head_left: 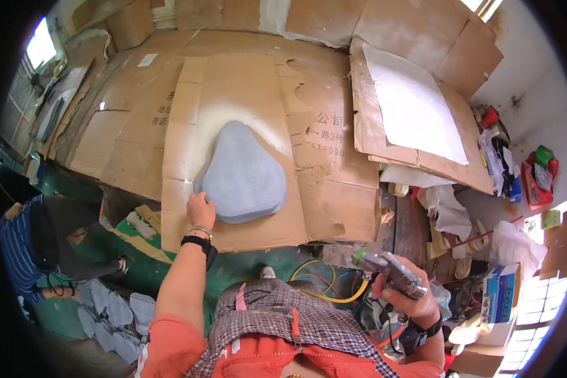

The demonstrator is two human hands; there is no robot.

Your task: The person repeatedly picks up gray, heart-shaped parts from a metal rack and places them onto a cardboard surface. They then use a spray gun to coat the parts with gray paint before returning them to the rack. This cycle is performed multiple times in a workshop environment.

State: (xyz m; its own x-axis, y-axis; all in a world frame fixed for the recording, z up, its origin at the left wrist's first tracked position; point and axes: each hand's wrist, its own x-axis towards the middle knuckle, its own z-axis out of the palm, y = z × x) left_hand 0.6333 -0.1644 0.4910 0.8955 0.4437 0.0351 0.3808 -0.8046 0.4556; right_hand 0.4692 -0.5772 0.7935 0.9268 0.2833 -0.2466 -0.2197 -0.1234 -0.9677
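Touching the grey pad point(246, 173) near-left: left hand point(201, 210), grip unclear.
Right of the pad, a spray gun point(390, 269) is clamped by the right hand point(418, 303); skewing could be caused by uneven pushing.

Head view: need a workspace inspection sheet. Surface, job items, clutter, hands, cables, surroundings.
Surface: brown cardboard covers the work area; whitish residue around the pad.
Job's things: grey, rounded-triangular pad lies flat on the cardboard; metal spray gun off the surface.
Clutter: white plastic bag and red bag at right; grey pieces piled lower left.
Hands: left hand at the pad's lower-left edge, grip unclear; right hand holds the spray gun.
Cables: yellow hose beside the person; its connection is unclear.
Surroundings: another person in a striped top at left; bright window lower right.
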